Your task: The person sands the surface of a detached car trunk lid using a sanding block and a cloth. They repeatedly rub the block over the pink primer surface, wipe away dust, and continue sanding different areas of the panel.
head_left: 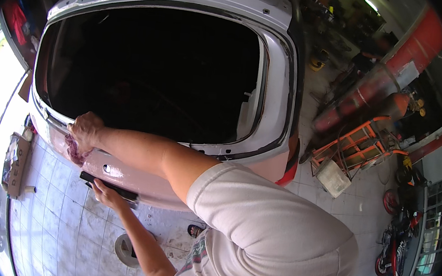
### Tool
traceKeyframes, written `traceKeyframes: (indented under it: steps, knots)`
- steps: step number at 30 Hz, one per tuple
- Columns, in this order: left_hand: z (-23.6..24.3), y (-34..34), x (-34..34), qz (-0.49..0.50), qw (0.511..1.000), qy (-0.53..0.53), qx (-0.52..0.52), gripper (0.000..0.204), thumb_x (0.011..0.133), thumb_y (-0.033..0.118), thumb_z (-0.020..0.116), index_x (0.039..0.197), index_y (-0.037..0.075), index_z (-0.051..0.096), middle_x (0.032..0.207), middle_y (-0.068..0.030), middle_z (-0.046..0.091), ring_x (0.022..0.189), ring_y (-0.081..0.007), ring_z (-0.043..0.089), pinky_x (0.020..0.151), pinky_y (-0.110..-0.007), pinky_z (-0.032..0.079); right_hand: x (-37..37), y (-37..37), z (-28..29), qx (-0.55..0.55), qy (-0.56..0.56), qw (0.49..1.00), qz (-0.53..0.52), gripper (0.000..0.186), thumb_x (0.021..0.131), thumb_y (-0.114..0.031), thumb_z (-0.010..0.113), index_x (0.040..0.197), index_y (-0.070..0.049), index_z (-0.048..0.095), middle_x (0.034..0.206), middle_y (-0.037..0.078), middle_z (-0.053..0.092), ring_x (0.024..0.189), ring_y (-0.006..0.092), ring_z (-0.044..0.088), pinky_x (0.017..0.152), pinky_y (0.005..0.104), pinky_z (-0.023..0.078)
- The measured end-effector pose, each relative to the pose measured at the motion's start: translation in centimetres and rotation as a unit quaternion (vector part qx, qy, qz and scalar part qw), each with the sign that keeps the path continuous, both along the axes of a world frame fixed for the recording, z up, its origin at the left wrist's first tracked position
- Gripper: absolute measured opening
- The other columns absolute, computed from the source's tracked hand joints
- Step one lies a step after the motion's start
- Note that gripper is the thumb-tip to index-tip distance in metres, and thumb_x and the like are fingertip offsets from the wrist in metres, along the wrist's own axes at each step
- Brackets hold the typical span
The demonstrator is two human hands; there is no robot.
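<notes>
In front of me is a car tailgate [273, 52] with a large dark window opening [152, 71]. Its lower panel [136, 175] has a dull pinkish coating with a small round hole. My right hand [87, 128] reaches across to the panel's left end, just under the window edge, with its fingers closed on a crumpled reddish-purple rag [74, 150]. Lower down, my left hand [109, 195] grips a long, flat black block [118, 190] by its edge, close to the panel's bottom. The block's underside is hidden.
A round pale bucket [124, 250] stands on the tiled floor [61, 218] below. At the left is a cardboard box [15, 165]. To the right are an orange metal cart [360, 142], a red column [372, 84] and a red motorcycle [395, 248].
</notes>
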State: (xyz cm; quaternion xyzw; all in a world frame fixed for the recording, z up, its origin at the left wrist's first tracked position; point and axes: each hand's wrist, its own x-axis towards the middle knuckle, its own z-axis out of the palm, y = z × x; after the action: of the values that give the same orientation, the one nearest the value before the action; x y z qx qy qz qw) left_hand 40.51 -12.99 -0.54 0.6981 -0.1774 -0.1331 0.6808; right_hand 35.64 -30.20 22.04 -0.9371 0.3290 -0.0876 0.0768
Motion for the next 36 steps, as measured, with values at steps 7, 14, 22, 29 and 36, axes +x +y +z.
traceKeyframes:
  steps: [7,14,22,29,36]
  knots:
    - [-1.4,1.5,7.6,-0.138,0.987,0.031,0.073,0.076,0.111,0.044,0.062,0.163,-0.007,0.040,0.166,-0.0249,0.047,0.144,-0.0316,0.054,0.120,-0.038,0.041,1.2,0.7,2.4,0.019,0.033,0.999,0.028,0.074,0.063,-0.061,0.087,0.118,-0.013,0.078,0.111,0.014,0.081,0.103,0.0312,0.080,0.088,0.0441,0.065]
    - [1.6,5.1,4.9,-0.088,0.937,0.254,-0.221,0.065,0.093,0.000,0.049,0.157,0.012,0.044,0.117,-0.0101,0.064,0.093,-0.0227,0.069,0.074,-0.039,0.064,0.1,0.4,1.5,-0.016,0.003,1.000,0.006,0.096,0.058,-0.083,0.087,0.124,-0.014,0.075,0.116,0.019,0.080,0.108,0.0367,0.078,0.095,0.0481,0.062]
    - [2.0,5.3,3.5,-0.035,0.979,0.196,-0.052,0.096,0.095,0.020,0.077,0.170,0.003,0.019,0.138,-0.0207,0.063,0.104,-0.0288,0.073,0.082,-0.037,0.063,0.5,1.5,1.5,-0.045,0.029,0.998,0.026,0.093,0.068,-0.077,0.087,0.133,-0.013,0.071,0.116,0.016,0.080,0.109,0.0328,0.079,0.095,0.0472,0.063]
    - [3.9,6.0,4.7,-0.098,0.967,0.231,-0.046,0.118,0.083,0.006,0.083,0.171,-0.004,0.005,0.145,-0.0276,0.059,0.108,-0.0316,0.072,0.085,-0.037,0.062,0.7,2.0,2.6,-0.035,0.039,0.998,0.024,0.097,0.067,-0.081,0.085,0.135,-0.014,0.070,0.118,0.016,0.080,0.110,0.0344,0.078,0.096,0.0476,0.063]
    - [7.8,7.4,-7.5,0.000,0.998,-0.058,0.021,0.110,0.078,-0.003,0.067,0.173,0.002,0.012,0.164,-0.0266,0.048,0.142,-0.0319,0.059,0.117,-0.036,0.046,0.3,1.5,2.5,-0.021,0.049,0.998,0.026,0.088,0.070,-0.077,0.086,0.131,-0.014,0.071,0.116,0.017,0.080,0.110,0.0353,0.078,0.094,0.0474,0.063]
